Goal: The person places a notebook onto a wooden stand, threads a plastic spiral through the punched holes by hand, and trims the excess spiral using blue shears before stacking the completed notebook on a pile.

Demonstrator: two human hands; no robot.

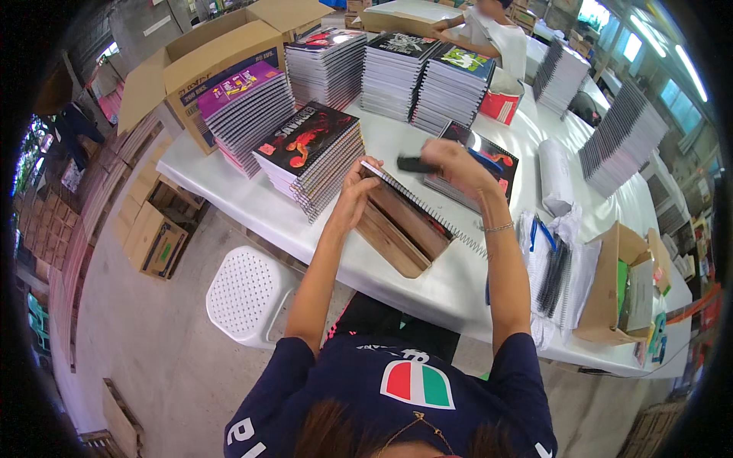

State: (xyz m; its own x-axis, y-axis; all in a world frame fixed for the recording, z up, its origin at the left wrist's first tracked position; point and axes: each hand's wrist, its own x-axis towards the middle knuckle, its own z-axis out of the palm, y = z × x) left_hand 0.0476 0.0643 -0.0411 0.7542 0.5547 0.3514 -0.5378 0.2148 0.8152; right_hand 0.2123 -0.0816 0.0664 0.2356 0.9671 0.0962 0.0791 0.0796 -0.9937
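My left hand (355, 200) is closed on the upper end of a notebook (393, 183) that stands on its edge, coil side up. A metal spiral coil (467, 239) runs along its spine and sticks out past the lower right end. The notebook rests at a wooden block (397, 238) with a long groove, on the table in front of me. My right hand (462, 169) is closed above the table, right of the notebook. From it a black tool (414, 164) pokes out leftward, slightly blurred; its exact kind does not show.
Stacks of spiral notebooks (313, 153) line the far side of the white table (305, 240). More notebooks (496, 164) lie behind my right hand. On the right are loose coils (555, 278) and an open carton (611, 290). A white stool (248, 294) stands left; another person (500, 38) works beyond.
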